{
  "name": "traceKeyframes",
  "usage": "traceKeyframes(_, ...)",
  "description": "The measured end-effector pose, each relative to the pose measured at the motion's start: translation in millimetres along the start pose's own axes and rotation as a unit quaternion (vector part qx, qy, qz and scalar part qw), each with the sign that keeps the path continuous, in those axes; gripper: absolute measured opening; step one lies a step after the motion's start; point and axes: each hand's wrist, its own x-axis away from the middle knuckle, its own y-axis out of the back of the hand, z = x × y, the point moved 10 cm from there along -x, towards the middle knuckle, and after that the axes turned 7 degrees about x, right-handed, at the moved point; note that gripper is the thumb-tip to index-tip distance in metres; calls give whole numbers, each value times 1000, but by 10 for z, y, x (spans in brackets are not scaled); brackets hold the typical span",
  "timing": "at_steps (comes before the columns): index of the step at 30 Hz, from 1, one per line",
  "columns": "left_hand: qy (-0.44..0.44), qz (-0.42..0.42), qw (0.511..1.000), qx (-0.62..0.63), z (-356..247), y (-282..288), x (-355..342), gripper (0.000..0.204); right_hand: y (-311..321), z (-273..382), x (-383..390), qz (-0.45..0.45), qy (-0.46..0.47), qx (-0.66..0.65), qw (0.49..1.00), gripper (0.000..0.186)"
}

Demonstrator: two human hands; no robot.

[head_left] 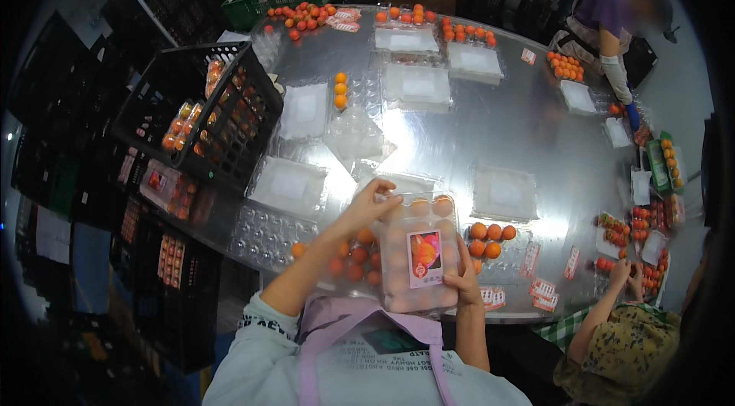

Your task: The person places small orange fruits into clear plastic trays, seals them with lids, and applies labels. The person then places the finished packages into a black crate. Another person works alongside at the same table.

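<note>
In front of my chest is a clear plastic fruit box (394, 276), tilted toward me, with round orange fruits inside and a picture label on its lid. My right hand (465, 283) grips its right side, thumb over the front. My left hand (374, 205) is closed at its far left corner, fingers bent on the edge. Behind my left forearm lie loose orange-red fruits (356, 264), partly hidden by the box. More orange fruits (490, 238) sit in a clear moulded tray just right of the box.
Stacked clear boxes (505, 193) and moulded trays (268, 238) cover parts of the steel table (459, 142). A black crate (237, 115) of packed fruit stands left. Printed labels (543, 291) lie near the right front edge. Co-workers (612, 23) stand at the far and right sides.
</note>
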Motion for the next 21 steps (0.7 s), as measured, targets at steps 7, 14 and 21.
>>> traceKeyframes(7, 61, 74, 994, 61, 1128, -534, 667, 44, 214, 41, -36, -111, 119, -92, 982, 92)
traceKeyframes(14, 127, -16, 933, 337, 855, -719, 913, 35, 320, -10, -54, -194, 168, -119, 959, 82)
traceKeyframes(21, 175, -25, 915, 362, 1081, -745, 931, 19, 188, 12, -20, -247, 187, -114, 944, 79)
